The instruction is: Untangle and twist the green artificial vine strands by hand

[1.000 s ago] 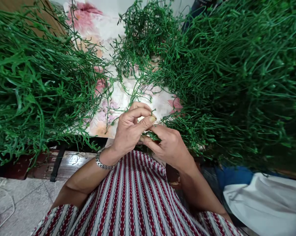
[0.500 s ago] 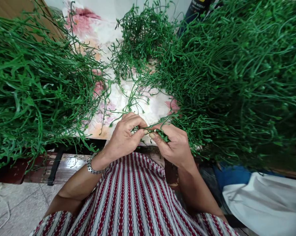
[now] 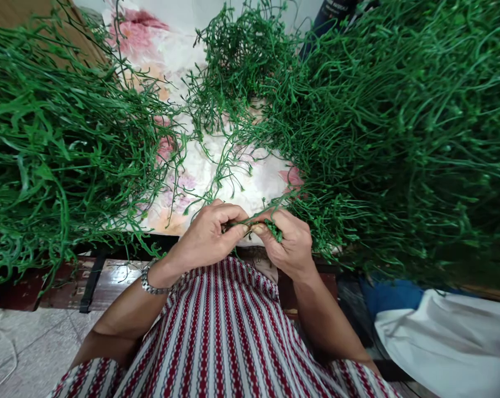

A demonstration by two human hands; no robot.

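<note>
Thin green plastic-looking stems (image 3: 258,213) run between my two hands at the table's front edge. My left hand (image 3: 214,232) is closed, thumb and forefinger pinching the stems. Close beside it, my right hand (image 3: 289,237) also pinches them, with small green tips showing under its curled fingers. The two thumbs nearly meet, and the exact joint between them is hidden. Just beyond the hands, a few loose stems (image 3: 223,166) lie on the flowered tablecloth (image 3: 258,179).
A large heap of green stems (image 3: 399,138) covers the right side. Another leafy heap (image 3: 46,149) fills the left, and a smaller clump (image 3: 245,61) stands at the back. A dark cylinder (image 3: 328,22) is behind it. White cloth (image 3: 444,337) hangs at lower right.
Both hands have shifted slightly toward my body, still pinching the stems close together. The heaps look the same.
</note>
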